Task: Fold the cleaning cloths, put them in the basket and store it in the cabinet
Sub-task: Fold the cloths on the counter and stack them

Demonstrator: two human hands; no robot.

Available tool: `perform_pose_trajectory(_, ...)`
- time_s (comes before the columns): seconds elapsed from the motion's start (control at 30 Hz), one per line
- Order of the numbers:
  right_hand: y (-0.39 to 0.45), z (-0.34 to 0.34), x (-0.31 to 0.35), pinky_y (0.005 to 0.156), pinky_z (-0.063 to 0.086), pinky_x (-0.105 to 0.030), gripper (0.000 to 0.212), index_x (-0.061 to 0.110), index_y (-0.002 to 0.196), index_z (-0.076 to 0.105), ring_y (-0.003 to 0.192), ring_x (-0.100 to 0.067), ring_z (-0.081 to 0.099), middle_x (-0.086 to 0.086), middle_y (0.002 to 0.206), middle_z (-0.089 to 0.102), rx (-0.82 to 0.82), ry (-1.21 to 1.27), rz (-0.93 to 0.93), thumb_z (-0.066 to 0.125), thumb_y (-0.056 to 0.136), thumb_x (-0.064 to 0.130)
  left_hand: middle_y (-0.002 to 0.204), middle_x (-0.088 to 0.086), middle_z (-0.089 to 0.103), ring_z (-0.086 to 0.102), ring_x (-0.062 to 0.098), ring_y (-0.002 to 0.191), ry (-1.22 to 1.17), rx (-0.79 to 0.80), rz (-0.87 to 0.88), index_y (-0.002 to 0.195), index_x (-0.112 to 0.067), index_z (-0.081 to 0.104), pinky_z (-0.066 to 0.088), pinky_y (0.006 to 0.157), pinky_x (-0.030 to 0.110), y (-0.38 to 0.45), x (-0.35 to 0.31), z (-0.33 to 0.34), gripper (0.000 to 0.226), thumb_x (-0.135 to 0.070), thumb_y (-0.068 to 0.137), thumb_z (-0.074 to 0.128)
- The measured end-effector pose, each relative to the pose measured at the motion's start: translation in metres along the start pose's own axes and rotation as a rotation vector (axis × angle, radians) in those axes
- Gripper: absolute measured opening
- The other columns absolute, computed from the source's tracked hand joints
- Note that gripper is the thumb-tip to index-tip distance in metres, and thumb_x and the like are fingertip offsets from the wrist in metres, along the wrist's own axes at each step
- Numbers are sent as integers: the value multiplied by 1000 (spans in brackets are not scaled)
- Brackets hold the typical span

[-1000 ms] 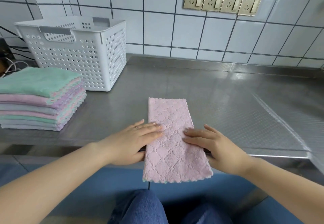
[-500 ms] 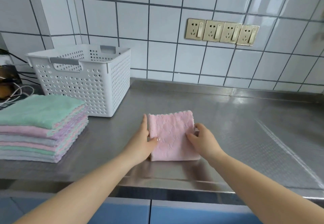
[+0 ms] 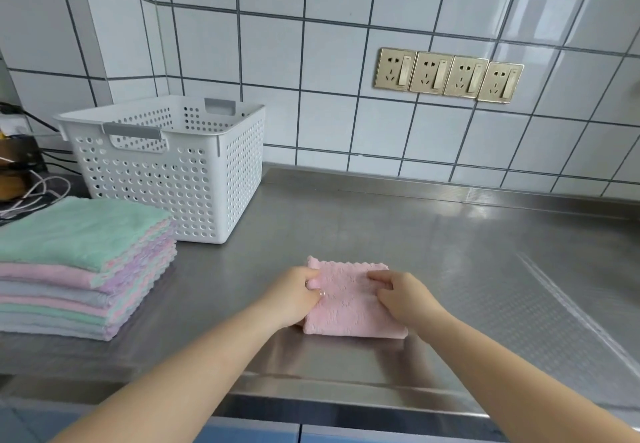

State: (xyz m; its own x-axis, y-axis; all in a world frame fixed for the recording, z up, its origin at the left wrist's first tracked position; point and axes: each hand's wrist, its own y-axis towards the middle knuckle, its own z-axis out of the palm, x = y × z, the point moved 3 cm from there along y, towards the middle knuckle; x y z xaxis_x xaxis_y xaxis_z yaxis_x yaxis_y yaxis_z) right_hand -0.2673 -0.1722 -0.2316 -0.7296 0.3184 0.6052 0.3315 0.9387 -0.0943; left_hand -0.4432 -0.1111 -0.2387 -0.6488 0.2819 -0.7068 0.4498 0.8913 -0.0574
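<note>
From the head view, I pinch the folded pink cloth (image 3: 349,304) between both hands: my left hand (image 3: 294,295) grips its nine o'clock edge, my right hand (image 3: 403,298) curls on its three o'clock edge. The fluffy, scallop-edged square lies on the steel counter (image 3: 450,252). The perforated white plastic basket (image 3: 173,172) stands at ten o'clock, a soft stack of cloths (image 3: 79,262) at nine.

Bright even light, steel glare, wide-angle bowing, slight softness

Both arms are reaching forward; the left hand (image 3: 297,290) is curling its fingers; the right hand (image 3: 401,295) is curling likewise.
</note>
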Motion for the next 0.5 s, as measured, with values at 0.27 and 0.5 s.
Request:
perform_pose_trajectory(0.27,-5,-12,-19,75,44,-24,38,28,129,53,89,-14,57,3,108,59,-144,56,30,51,92,33,118,-3,44,53,22,108,462,-131,88,120,-28,57,40,79,28,-8,-5,-14,33,-39,90,48)
perform_pose_trajectory(0.5,-8,-1,10,107,30,-35,45,28,141,36,138,-21,27,3,152,27,-158,-473,-165,32,98,42,146,-3,39,35,20,136,511,-174,304,134,-13,47,30,105,31,1,-38,14,41,-23,95,36)
